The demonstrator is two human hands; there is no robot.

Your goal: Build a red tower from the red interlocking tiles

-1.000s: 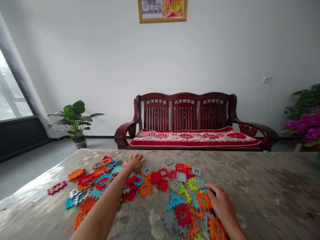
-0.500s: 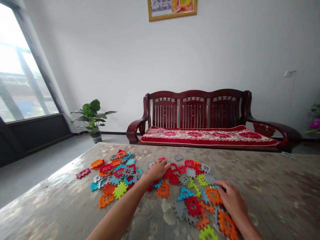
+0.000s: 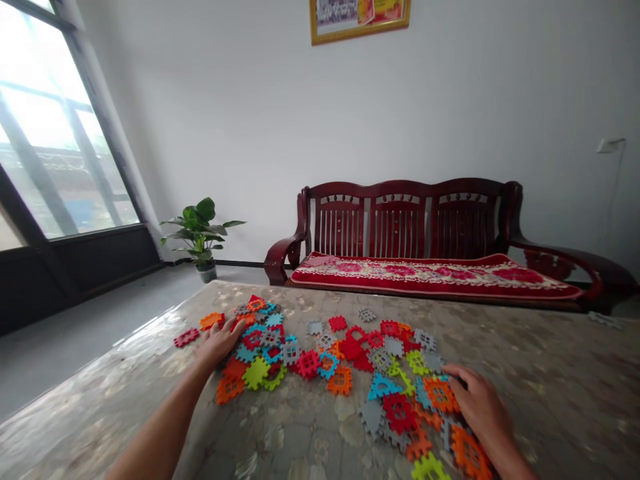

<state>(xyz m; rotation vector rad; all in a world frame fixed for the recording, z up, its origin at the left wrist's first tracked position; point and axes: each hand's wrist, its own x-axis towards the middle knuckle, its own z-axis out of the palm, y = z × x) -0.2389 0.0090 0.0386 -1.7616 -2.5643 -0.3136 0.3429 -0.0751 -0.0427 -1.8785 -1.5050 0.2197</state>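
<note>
Flat toothed plastic pieces in red, orange, blue, grey and green lie in loose piles on the table [image 3: 280, 427]. My left hand [image 3: 221, 343] rests over the left pile, fingers spread, close to an orange piece [image 3: 211, 321] and a dark red piece [image 3: 187, 337]. A green piece [image 3: 256, 373] lies just right of its wrist. At the right pile, my right hand [image 3: 477, 400] has its fingers curled round a small dark item [image 3: 459, 382], too little shown to name. An orange window piece [image 3: 441, 395] lies beside its fingertips.
Behind the table stands a dark red wooden bench [image 3: 395, 220] with a red floral cover [image 3: 430, 275]. A potted plant [image 3: 203, 230] is on the floor at the back left. One grey piece [image 3: 605, 321] lies at the table's far right edge.
My left hand has moved left from the middle pieces to the left pile. My right hand keeps its place by the right pile. The view has turned slightly left.
</note>
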